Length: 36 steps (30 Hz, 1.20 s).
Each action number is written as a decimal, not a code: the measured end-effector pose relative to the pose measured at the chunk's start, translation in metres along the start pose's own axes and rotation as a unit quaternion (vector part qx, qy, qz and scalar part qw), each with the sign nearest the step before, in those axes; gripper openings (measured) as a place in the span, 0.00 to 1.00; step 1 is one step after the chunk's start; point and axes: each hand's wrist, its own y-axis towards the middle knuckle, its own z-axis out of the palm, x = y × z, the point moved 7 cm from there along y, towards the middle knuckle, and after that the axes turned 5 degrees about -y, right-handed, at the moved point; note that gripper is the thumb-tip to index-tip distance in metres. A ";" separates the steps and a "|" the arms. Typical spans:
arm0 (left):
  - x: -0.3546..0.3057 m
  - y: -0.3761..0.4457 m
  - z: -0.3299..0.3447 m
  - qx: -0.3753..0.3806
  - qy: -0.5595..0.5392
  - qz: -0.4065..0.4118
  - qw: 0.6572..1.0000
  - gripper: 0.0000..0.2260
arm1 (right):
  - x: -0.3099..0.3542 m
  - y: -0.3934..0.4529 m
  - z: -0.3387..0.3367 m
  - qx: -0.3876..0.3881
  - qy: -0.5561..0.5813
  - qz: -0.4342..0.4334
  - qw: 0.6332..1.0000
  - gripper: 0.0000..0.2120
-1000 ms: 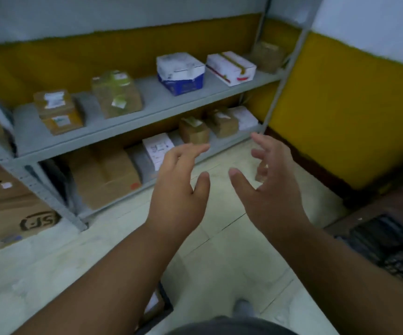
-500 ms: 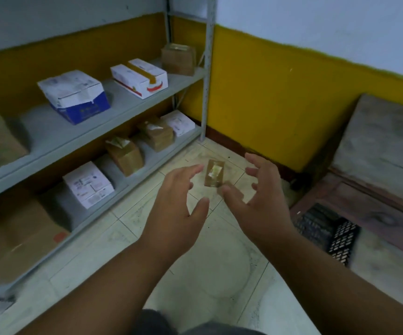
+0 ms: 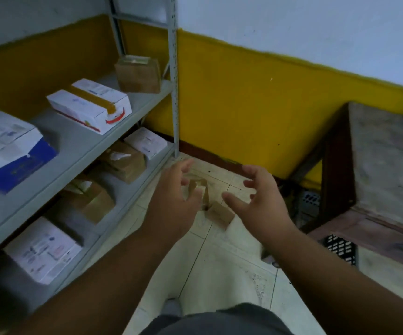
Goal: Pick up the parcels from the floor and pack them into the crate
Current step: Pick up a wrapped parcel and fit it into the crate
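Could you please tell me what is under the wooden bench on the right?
Under the wooden bench, a black perforated crate shows at its front edge and a grey one further back. The bench covers the rest, contents included.

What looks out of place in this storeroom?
Two small brown parcels lie loose on the tiled floor near the corner, at odd angles to each other, while the other boxes sit on the metal shelves. Both hands, left and right, are open above them.
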 end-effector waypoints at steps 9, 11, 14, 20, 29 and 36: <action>0.043 0.138 0.026 0.068 -0.016 -0.026 0.997 0.20 | -0.044 0.124 0.027 -0.008 0.022 0.095 0.995 0.33; 0.058 0.173 0.037 0.061 -0.020 -0.035 0.997 0.19 | -0.064 0.165 0.035 0.004 0.026 0.113 0.993 0.33; 0.089 0.221 0.047 0.042 -0.014 -0.062 0.997 0.18 | -0.085 0.235 0.062 0.041 0.040 0.132 0.990 0.31; 0.196 0.317 0.085 0.015 0.008 -0.122 0.992 0.15 | -0.138 0.363 0.164 0.076 0.098 0.131 0.984 0.23; 0.464 0.414 0.227 0.057 0.010 -0.181 0.982 0.15 | -0.340 0.466 0.374 -0.011 0.133 0.218 0.967 0.14; 0.701 0.384 0.343 0.107 0.027 -0.320 0.941 0.12 | -0.558 0.455 0.536 0.037 0.013 0.289 0.957 0.18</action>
